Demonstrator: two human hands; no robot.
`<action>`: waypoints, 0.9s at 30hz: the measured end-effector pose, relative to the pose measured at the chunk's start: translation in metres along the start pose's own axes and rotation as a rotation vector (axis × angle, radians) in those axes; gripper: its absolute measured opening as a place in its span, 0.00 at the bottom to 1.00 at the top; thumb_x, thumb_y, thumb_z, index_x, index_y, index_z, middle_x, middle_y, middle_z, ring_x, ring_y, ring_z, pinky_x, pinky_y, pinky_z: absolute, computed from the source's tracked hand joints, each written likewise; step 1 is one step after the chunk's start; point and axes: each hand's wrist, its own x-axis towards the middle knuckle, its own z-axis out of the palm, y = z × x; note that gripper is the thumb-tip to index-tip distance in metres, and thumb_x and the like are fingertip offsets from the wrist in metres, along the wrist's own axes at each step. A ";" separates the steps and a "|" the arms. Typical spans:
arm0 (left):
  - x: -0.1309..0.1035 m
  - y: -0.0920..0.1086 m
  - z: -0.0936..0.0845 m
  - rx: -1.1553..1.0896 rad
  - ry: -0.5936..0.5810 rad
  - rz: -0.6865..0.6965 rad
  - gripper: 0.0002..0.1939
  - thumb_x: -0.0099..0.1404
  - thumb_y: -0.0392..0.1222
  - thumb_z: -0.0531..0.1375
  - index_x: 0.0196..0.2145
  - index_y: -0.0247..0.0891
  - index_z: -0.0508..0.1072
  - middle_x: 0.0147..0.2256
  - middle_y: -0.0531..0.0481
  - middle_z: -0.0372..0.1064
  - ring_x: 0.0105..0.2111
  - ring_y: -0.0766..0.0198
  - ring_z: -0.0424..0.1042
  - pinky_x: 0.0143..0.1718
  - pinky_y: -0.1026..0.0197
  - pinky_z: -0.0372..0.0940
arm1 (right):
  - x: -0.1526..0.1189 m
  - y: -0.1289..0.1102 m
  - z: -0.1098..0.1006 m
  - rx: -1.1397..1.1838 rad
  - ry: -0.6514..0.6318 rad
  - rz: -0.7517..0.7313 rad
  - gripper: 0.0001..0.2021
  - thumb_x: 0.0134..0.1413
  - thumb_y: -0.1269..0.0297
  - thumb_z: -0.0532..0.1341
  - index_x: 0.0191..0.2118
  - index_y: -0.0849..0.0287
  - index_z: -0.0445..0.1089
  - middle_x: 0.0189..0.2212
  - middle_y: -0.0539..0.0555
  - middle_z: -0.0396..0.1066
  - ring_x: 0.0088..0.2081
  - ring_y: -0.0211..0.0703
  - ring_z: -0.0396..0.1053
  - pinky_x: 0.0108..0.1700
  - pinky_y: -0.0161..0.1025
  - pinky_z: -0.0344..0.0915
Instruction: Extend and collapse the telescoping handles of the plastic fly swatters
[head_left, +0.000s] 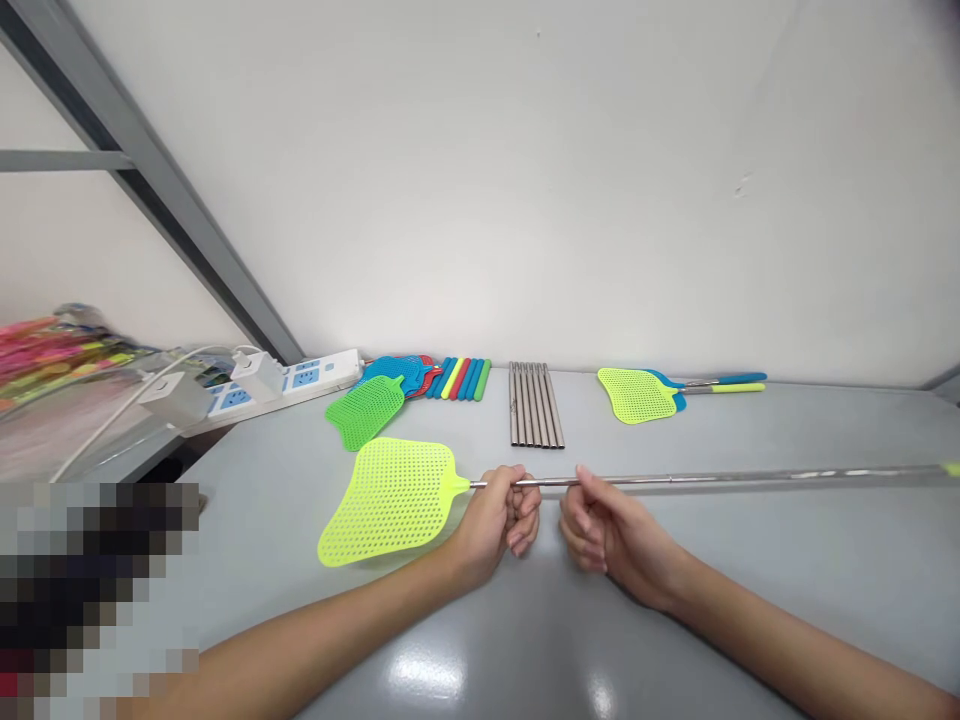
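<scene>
A yellow fly swatter lies across the view, its mesh head at the left and its thin metal rod stretched far out to the right. My left hand is closed around the rod just beside the head. A short way along, my right hand pinches the same rod between thumb and curled fingers. At the right edge of the view a bit of the yellow handle shows; the rest is cut off. Both hands are just above the grey table.
Behind my hands lie a row of metal tubes, several coloured handles, a green swatter head and blue ones. Two swatters lie at the back right. A power strip with white plugs is at the left.
</scene>
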 end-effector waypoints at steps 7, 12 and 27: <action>-0.002 0.002 0.001 0.010 -0.025 0.000 0.19 0.60 0.45 0.43 0.14 0.37 0.53 0.06 0.58 0.43 0.08 0.72 0.45 0.13 0.67 0.44 | 0.007 -0.005 -0.015 -0.049 0.028 -0.072 0.22 0.53 0.57 0.51 0.13 0.62 0.56 0.09 0.44 0.47 0.12 0.29 0.44 0.14 0.30 0.42; -0.004 0.002 -0.001 0.073 -0.147 -0.042 0.19 0.61 0.46 0.43 0.15 0.37 0.54 0.07 0.59 0.44 0.10 0.72 0.46 0.13 0.68 0.46 | 0.003 0.003 -0.017 -0.197 -0.055 -0.149 0.22 0.53 0.61 0.50 0.11 0.63 0.58 0.08 0.46 0.50 0.11 0.30 0.48 0.15 0.32 0.44; -0.014 0.010 0.005 0.429 -0.411 -0.055 0.22 0.65 0.47 0.36 0.17 0.38 0.51 0.09 0.59 0.45 0.11 0.72 0.44 0.16 0.66 0.45 | -0.003 0.009 -0.013 -0.416 -0.075 -0.154 0.25 0.55 0.57 0.46 0.11 0.62 0.61 0.09 0.48 0.54 0.16 0.34 0.55 0.22 0.34 0.50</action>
